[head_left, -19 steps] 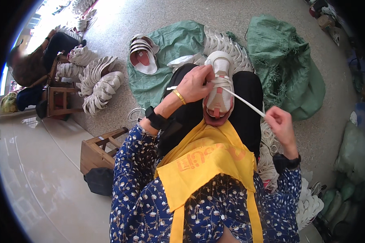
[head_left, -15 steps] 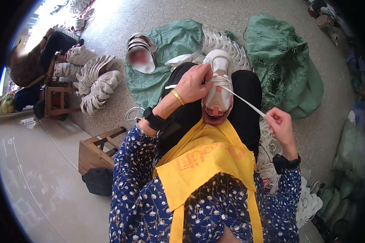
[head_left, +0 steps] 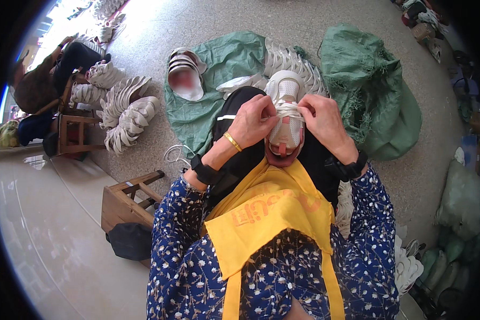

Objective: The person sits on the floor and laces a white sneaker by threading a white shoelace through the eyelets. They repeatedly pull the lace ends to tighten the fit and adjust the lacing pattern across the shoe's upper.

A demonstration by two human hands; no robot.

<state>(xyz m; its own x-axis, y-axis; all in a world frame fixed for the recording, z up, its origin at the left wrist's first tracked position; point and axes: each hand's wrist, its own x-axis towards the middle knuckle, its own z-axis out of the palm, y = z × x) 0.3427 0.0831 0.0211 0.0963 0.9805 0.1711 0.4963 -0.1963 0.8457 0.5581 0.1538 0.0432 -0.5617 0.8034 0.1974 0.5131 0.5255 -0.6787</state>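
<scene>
A white and beige sneaker (head_left: 286, 82) with pink trim rests between my knees, its toe pointing away from me. White shoelace (head_left: 289, 112) crosses the shoe's front. At the shoe's left side, my left hand (head_left: 253, 121) is closed in a pinch on the lace. My right hand (head_left: 325, 124) is closed on the lace at the right side, close to the eyelets. The fingertips of both hands partly hide the lace ends. A yellow apron (head_left: 266, 213) covers my lap just below the heel.
Stacked white shoe pieces (head_left: 296, 58) and nested pieces (head_left: 185, 74) lie on a green sheet (head_left: 229, 50) ahead. A bulging green sack (head_left: 378, 90) stands at the right. To the left are a wooden stool (head_left: 124, 205), more shoe pieces (head_left: 136, 117) and a seated person (head_left: 40, 88).
My right hand has come in from the far right to the shoe, and the lace it held stretched out is now drawn close. My left hand stays beside the shoe.
</scene>
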